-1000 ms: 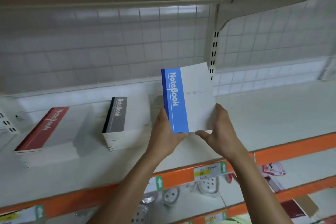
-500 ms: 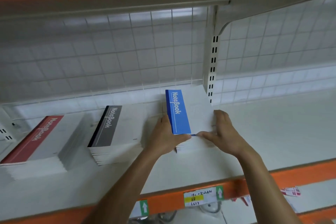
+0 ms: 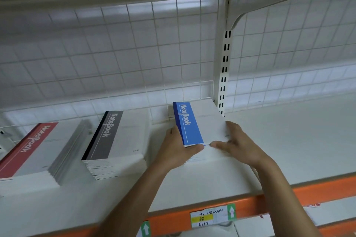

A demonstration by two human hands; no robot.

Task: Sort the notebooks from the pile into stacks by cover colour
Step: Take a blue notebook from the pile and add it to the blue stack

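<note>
A blue-spined notebook (image 3: 194, 121) lies flat on top of a blue stack in the middle of the white shelf (image 3: 279, 146). My left hand (image 3: 173, 150) grips its left edge and front corner, thumb along the front. My right hand (image 3: 237, 142) holds the right side, fingers on the white cover and thumb at the front edge. To the left stands a grey-spined stack (image 3: 113, 138). Further left lies a red-spined stack (image 3: 30, 152), its pages fanned out on the right side.
A white wire grid (image 3: 115, 59) backs the shelf, with a slotted upright (image 3: 224, 63) just behind the blue stack. The orange front rail (image 3: 269, 200) carries a price label (image 3: 206, 217). Another shelf hangs overhead.
The blue notebook came down from a raised, tilted position onto the stack, both hands lowering with it. The camera view has moved closer and tilted up.
</note>
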